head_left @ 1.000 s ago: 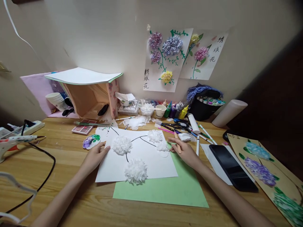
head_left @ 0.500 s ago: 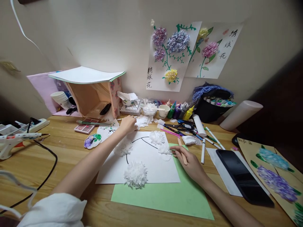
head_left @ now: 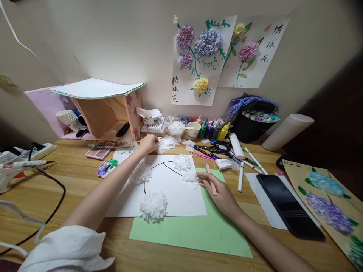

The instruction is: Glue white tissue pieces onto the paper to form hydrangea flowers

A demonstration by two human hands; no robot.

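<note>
My left hand [head_left: 149, 144], fingers curled together, is at the edge of a pile of white tissue paper pieces [head_left: 170, 142]; its fingertips are partly hidden. In my right hand [head_left: 217, 189] a wooden craft stick [head_left: 210, 179] rests upright between the fingers, while the fingertips touch the right edge of a ruffled tissue flower [head_left: 190, 176]. That flower sits on a white sheet of paper [head_left: 176, 200] with black drawn stems. Other white tissue flowers are on it: one at the top [head_left: 182, 162], one at the left [head_left: 141, 173], and a larger one [head_left: 153, 206] at the front edge.
A green sheet [head_left: 193, 238] lies beneath the white paper. Behind stand a paper cup [head_left: 194, 129], paint bottles [head_left: 210, 130] and a bowl of tissue [head_left: 176, 128]. Scissors [head_left: 221, 151] and markers lie right of centre, near a phone [head_left: 289, 206]. A glue gun [head_left: 19, 168] is left.
The white sheet with its flowers has slid slightly left over the green sheet, my right hand moving with it. My left hand stays by the tissue pile. The whole view has shifted a little.
</note>
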